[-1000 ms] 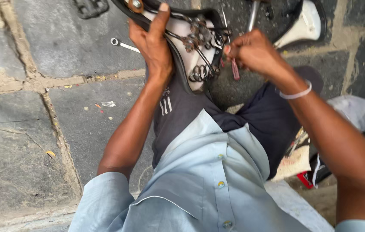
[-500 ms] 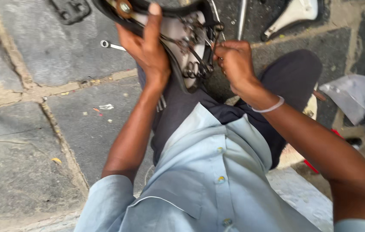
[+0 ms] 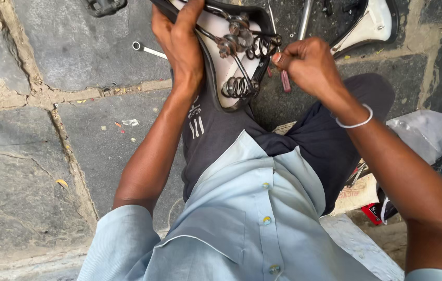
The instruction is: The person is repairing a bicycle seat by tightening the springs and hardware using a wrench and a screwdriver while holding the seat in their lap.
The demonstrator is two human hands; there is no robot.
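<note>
Stone paving (image 3: 75, 119), left hand (image 3: 182, 44) gripping saddle (image 3: 226, 57)

wrench (image 3: 147, 50), second saddle (image 3: 369, 27), plastic bag (image 3: 425, 132), stone paving (image 3: 28, 171)

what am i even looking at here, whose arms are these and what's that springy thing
The picture comes from a camera worn on a person's head, looking down, so the arms are that person's own. They sit over stone paving. The left hand grips an upturned bicycle saddle, its coil springs and wire frame showing. The right hand holds a red-handled tool, probably a screwdriver, beside those springs. On the ground lie a spanner and a second white saddle, with a plastic bag on the right.
</note>
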